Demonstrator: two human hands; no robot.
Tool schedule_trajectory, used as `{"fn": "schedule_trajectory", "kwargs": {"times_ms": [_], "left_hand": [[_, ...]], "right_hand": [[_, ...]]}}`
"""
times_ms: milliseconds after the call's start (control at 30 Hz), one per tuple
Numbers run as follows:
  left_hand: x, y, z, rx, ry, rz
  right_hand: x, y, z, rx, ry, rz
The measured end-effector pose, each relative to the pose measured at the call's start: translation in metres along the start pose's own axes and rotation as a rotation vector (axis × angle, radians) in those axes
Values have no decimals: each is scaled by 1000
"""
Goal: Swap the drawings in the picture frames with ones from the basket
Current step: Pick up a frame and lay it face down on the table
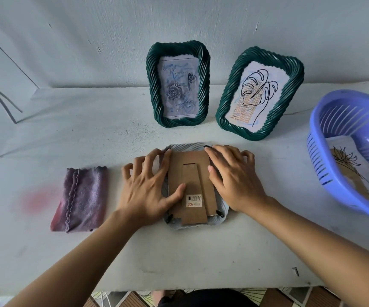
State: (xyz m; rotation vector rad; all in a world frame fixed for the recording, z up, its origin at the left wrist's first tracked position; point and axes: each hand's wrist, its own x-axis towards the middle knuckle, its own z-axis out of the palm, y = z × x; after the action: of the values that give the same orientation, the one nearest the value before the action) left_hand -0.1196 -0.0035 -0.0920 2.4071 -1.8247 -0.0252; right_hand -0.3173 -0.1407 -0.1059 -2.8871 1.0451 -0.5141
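A picture frame lies face down in the middle of the table, its brown cardboard back and stand facing up. My left hand rests spread on its left side, thumb on the cardboard. Spread over its upper right side is my right hand, fingertips at the top edge. Two dark green twisted frames stand behind: the left frame holds a blue rose drawing, the right frame a line-drawn leaf. A purple plastic basket at the right holds a flower drawing.
A folded purple cloth lies left of the face-down frame. A pale wall rises right behind the table. The table's front edge is close to my body, with patterned floor below.
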Motion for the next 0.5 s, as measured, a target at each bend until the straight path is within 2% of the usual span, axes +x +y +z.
{"fn": "schedule_trajectory", "kwargs": {"times_ms": [300, 500], "left_hand": [[0, 1, 0, -22, 1, -13], [-1, 0, 0, -34, -1, -3]], "right_hand": [[1, -1, -1, -71, -71, -1], [0, -1, -2, 6, -68, 44]]}}
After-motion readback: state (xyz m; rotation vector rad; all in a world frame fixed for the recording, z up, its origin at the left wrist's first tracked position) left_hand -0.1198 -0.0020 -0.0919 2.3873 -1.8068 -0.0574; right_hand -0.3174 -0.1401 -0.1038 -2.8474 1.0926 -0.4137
